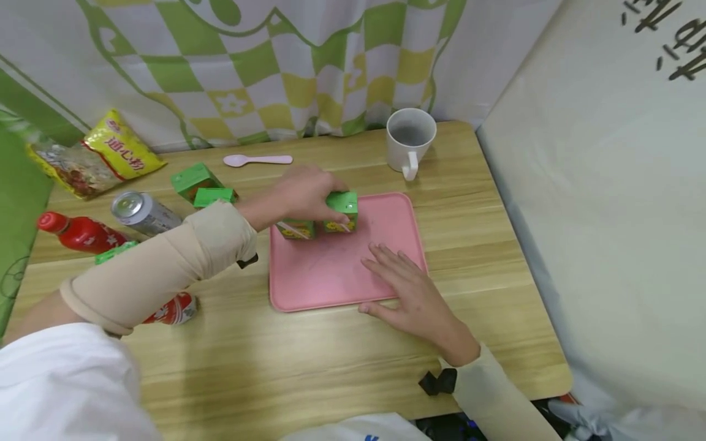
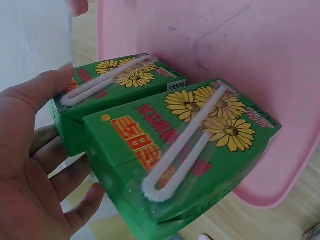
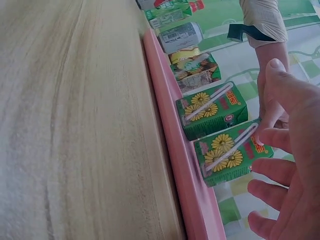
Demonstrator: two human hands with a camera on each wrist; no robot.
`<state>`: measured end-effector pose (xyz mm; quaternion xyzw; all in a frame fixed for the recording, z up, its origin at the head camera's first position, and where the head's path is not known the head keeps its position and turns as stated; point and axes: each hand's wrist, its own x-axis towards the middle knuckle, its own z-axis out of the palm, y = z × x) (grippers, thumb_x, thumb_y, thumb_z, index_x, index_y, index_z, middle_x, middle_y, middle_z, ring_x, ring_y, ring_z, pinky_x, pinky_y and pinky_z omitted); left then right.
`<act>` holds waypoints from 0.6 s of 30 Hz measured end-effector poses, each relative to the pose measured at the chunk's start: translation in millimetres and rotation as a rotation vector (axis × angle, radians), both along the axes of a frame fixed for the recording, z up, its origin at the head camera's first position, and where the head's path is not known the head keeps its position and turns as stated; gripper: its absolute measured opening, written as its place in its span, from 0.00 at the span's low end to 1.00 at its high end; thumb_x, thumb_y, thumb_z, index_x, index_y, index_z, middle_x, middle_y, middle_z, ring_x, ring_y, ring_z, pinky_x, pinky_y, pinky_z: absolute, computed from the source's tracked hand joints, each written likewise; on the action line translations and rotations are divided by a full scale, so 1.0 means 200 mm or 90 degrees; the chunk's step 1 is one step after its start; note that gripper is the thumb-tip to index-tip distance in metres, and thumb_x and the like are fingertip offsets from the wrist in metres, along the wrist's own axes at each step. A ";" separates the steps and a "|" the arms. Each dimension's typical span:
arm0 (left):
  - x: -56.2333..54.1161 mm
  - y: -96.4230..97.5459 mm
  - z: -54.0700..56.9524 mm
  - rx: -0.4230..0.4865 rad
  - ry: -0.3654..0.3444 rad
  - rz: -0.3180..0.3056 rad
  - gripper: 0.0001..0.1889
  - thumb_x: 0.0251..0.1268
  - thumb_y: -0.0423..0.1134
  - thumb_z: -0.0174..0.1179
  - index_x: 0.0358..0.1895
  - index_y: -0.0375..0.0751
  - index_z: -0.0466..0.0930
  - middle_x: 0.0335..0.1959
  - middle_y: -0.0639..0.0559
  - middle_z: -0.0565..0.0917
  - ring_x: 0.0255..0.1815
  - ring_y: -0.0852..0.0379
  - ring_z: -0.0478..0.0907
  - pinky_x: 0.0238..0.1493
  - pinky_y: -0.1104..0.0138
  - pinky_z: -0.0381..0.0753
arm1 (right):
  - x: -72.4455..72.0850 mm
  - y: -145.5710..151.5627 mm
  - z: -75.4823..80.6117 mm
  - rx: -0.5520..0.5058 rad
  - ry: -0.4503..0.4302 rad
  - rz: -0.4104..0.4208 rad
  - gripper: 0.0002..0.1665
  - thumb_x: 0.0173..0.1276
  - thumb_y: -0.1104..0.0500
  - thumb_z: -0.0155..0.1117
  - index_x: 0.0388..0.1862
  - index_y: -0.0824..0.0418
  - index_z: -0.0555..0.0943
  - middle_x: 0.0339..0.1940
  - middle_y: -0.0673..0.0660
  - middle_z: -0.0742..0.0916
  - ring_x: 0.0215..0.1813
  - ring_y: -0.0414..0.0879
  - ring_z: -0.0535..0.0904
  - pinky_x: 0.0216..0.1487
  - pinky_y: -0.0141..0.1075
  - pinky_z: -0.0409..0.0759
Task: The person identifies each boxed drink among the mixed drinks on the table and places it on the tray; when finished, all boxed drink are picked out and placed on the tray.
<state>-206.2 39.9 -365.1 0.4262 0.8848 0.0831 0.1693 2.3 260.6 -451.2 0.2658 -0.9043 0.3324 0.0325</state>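
Note:
Two green drink cartons with yellow flowers and white straws stand side by side on the pink tray (image 1: 331, 275). My left hand (image 1: 309, 193) reaches over them and grips the right-hand carton (image 1: 342, 211) from above, its thumb on the straw side. The left-hand carton (image 1: 296, 229) is partly covered by that hand. In the left wrist view, the thumb presses on the gripped carton (image 2: 125, 80), while the other carton (image 2: 185, 145) is nearer the camera. My right hand (image 1: 410, 294) spreads its fingers over the tray's front right edge and holds nothing.
Left of the tray are two more green cartons (image 1: 195, 180), a silver can (image 1: 144, 212), a red bottle (image 1: 83, 234), a red can (image 1: 176, 309) and a yellow snack bag (image 1: 118, 150). A pink spoon (image 1: 258, 160) and white mug (image 1: 410, 138) lie behind, by the curtain (image 1: 248, 67).

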 end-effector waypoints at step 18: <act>0.06 -0.28 0.17 0.083 -0.031 0.038 0.40 0.64 0.71 0.59 0.72 0.50 0.73 0.59 0.50 0.83 0.44 0.52 0.83 0.53 0.53 0.78 | -0.02 -0.15 0.01 -0.015 0.039 0.029 0.44 0.70 0.32 0.62 0.74 0.60 0.72 0.77 0.60 0.69 0.76 0.56 0.63 0.73 0.56 0.59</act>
